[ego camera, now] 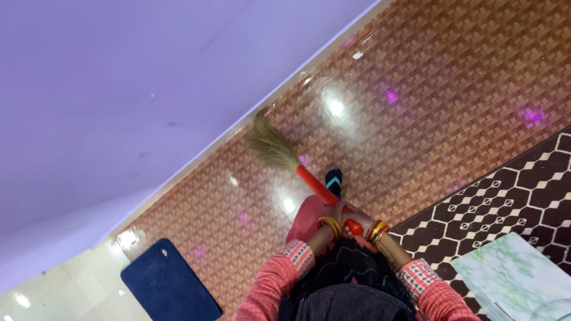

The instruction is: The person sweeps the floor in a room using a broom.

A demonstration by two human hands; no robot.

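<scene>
Both hands at the waist: left hand (334, 211) and right hand (357, 215), fingers wrapped round the broom (285, 159) and its red handle, bristles down on the woven-pattern floor (428, 101) beside the wall (119, 89). Risk: glossy floor, the sandalled foot (333, 180) near the handle could slip or get clipped.

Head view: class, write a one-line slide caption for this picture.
Both hands, left hand and right hand, grip a red-handled broom sweeping a glossy woven-pattern floor beside a pale wall.
</scene>
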